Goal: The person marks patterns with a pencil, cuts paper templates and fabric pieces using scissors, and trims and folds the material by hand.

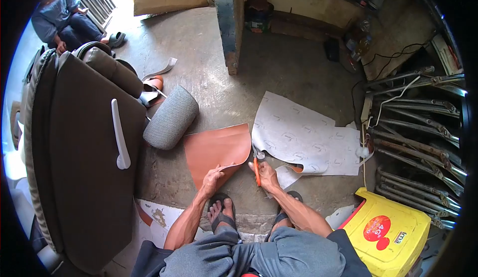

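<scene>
My left hand (pixel 213 178) pinches the near edge of a brown-orange leather-like sheet (pixel 216 147), whose right side curls up a little. My right hand (pixel 268 176) is closed round the orange handles of a pair of scissors (pixel 257 171), blades pointing away from me beside the sheet's right edge. Just right of the blades lies a larger piece of the material (pixel 303 132), pale printed backing up, with a curved cut edge and one corner folded over to its orange face. Whether the blades are apart is too small to tell.
Left stands a large dark brown upholstered seat (pixel 94 142) with a white lever (pixel 119 137). A grey fabric bolster (pixel 172 117) lies beside it. Right are a yellow plastic stool (pixel 393 237) and stacked metal frames (pixel 418 127). A blue post (pixel 228 23) stands ahead; a person (pixel 62 15) sits far left.
</scene>
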Tool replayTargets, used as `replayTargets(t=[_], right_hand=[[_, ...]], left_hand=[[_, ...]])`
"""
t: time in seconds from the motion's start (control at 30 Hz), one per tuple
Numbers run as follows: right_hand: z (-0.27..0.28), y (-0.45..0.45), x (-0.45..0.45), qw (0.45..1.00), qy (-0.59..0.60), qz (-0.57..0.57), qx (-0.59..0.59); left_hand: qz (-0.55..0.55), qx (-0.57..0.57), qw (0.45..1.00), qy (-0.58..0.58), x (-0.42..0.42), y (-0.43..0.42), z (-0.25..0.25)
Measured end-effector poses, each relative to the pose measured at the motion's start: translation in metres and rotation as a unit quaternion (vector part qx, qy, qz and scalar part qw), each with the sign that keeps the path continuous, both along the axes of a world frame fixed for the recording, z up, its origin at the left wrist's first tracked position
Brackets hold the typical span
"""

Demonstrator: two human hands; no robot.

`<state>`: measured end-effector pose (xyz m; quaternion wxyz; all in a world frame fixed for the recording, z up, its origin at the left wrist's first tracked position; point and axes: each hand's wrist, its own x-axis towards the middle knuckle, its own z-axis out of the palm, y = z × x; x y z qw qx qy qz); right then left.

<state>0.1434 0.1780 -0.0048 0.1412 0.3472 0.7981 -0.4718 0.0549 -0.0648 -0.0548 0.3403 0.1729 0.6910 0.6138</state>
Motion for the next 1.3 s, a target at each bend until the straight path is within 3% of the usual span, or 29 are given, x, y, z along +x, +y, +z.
replayTargets(t=[0.07,0.1,0.27,0.33,0.4,0.43,0.47,0.5,0.53,0.6,0.63,0.7,0.77,0.8,0.87,0.9,0.93,1.0,1.07,1.13,1.3], right_hand=[[-0.031,0.002,0.011,0.991,0.020,-0.074,-0.113],[-0.055,0.008,0.015,0.995,0.038,-0.056,-0.080],[-0.021,0.026,0.000,0.993,-0.004,-0.077,-0.085],[-0.023,0.052,0.004,0.999,0.041,0.007,0.022],[-0.043,0.106,0.012,0.994,0.045,0.031,0.090],[-0.042,0.134,0.010,0.991,0.026,0.008,0.131],[-0.035,0.159,0.015,0.982,0.069,-0.018,0.177],[-0.032,0.180,0.016,0.963,0.082,-0.111,0.230],[-0.028,0.192,0.014,0.933,0.094,-0.203,0.281],[0.038,0.188,0.009,0.945,0.031,-0.233,0.228],[0.062,0.173,0.010,0.951,0.044,-0.215,0.217],[-0.015,0.190,0.053,0.986,0.065,-0.088,0.128],[0.041,0.121,0.061,0.999,0.019,0.032,0.000],[0.054,0.097,0.063,0.994,-0.070,0.084,-0.027],[0.048,0.064,0.076,0.976,-0.139,0.149,-0.082],[0.044,0.054,0.079,0.972,-0.153,0.153,-0.094],[0.039,0.047,0.080,0.968,-0.165,0.157,-0.105],[0.036,0.041,0.069,0.968,-0.153,0.163,-0.110],[0.034,0.040,0.062,0.968,-0.143,0.169,-0.116],[0.033,0.040,0.053,0.957,-0.126,0.111,-0.236],[0.041,0.042,0.054,0.954,-0.139,0.092,-0.248]], left_hand=[[-0.021,0.008,1.000,-0.009,-0.003,-0.004,0.010],[-0.048,0.016,0.999,-0.018,-0.003,-0.005,0.016],[-0.075,0.021,0.996,-0.033,-0.003,-0.010,0.044],[-0.079,0.024,0.996,-0.036,-0.009,-0.018,0.043],[-0.167,0.009,0.986,0.005,-0.015,-0.039,0.035],[-0.161,0.006,0.987,0.002,-0.018,-0.049,0.033],[-0.228,-0.052,0.970,0.061,-0.022,-0.059,0.032],[-0.294,-0.109,0.942,0.120,-0.027,-0.067,0.032],[-0.289,-0.111,0.944,0.117,-0.028,-0.073,0.035],[-0.375,-0.210,0.891,0.144,-0.033,-0.082,0.054],[-0.416,-0.256,0.860,0.148,-0.035,-0.078,0.079],[-0.417,-0.283,0.850,0.151,-0.029,-0.079,0.090],[-0.433,-0.329,0.818,0.184,-0.026,-0.066,0.113],[-0.434,-0.331,0.818,0.181,-0.023,-0.057,0.112],[-0.296,-0.312,0.882,0.192,-0.012,-0.035,0.102],[-0.151,-0.261,0.911,0.281,0.007,-0.023,0.091],[-0.149,-0.261,0.912,0.278,0.022,-0.008,0.076],[0.036,-0.219,0.906,0.361,0.042,0.022,0.051],[0.069,-0.247,0.894,0.368,0.053,0.048,0.054],[0.101,-0.277,0.878,0.377,0.055,0.059,0.051],[0.074,-0.310,0.831,0.457,0.051,0.067,0.031]])
